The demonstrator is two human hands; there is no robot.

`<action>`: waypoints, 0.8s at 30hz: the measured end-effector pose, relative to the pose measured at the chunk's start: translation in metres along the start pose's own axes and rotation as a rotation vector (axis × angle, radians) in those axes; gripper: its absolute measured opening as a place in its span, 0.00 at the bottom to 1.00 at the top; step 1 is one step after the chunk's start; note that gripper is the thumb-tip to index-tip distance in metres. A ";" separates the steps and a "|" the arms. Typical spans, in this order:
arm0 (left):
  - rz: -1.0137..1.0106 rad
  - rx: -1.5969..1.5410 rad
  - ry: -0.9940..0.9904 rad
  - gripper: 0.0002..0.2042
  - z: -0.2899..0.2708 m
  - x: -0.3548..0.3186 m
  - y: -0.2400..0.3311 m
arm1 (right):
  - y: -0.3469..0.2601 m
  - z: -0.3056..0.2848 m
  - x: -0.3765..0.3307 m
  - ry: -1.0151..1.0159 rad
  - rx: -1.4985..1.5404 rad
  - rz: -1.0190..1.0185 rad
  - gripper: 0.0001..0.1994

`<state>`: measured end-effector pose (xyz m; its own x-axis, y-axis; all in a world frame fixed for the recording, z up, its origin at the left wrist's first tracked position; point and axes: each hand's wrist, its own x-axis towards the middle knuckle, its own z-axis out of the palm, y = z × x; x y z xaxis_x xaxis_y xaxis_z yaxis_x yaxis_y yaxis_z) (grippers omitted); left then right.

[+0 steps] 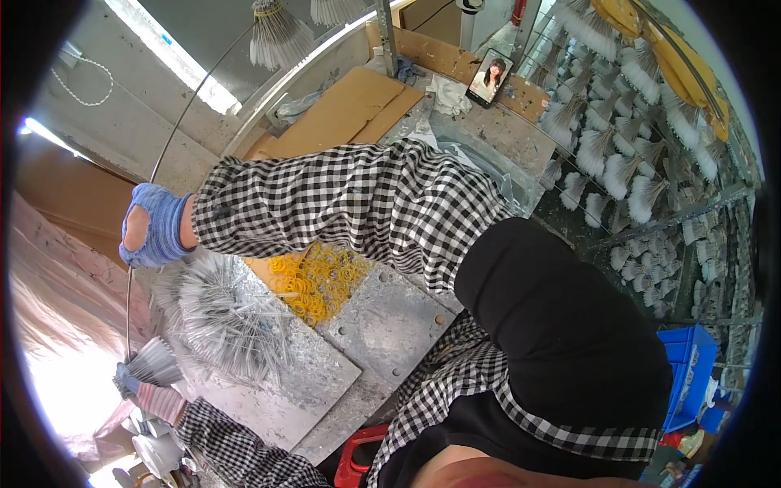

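Note:
My left hand, in a pink and grey striped glove, is closed on a fanned bundle of thin whitish sticks at the lower left. Above it, my right hand wears a blue knitted glove with a bare patch and is closed around a thin wire. That wire curves from the hanging bundles at the top, past my right hand, down to the bundle in my left. Between my arms lies a loose heap of thin whitish sticks on a grey board. Yellow rubber bands are piled beside the heap.
A stick bundle hangs at the top. Flat cardboard lies beyond my right arm. A phone with a lit screen stands at the back. Racks of hanging bundles fill the right side, above a blue crate. Something red sits near my body.

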<state>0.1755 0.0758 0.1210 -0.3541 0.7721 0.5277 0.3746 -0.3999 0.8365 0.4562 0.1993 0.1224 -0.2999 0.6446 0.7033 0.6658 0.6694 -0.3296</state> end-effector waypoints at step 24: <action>-0.082 0.537 -0.214 0.32 0.044 0.010 -0.037 | -0.033 -0.074 -0.161 0.453 -0.082 -0.270 0.04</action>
<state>0.1958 0.1200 0.0888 -0.2400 0.8949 0.3762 0.7553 -0.0713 0.6515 0.5334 0.0459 0.0663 -0.1550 0.2177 0.9636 0.6623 0.7466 -0.0621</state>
